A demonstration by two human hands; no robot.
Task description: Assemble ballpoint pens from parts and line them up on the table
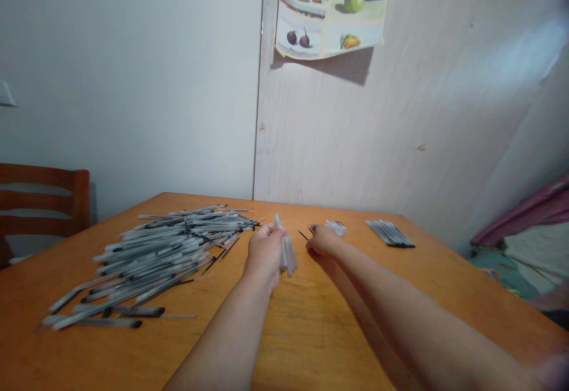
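My left hand is closed around several translucent pen barrels, some hanging down toward the table and one poking up above the fingers. Just to its right, my right hand reaches down to the tabletop with its fingers curled together. Thin black pieces lie at those fingertips; whether any is gripped is hidden. Right behind that hand is a small heap of clear pieces, too blurred to name. To the left of my hands spreads a large pile of pens with clear barrels and black ends.
A neat row of black-ended pens lies at the right back of the wooden table. A wooden chair stands at the left. Behind the table, a fruit picture hangs on the wall. Pink cloth shows at the right.
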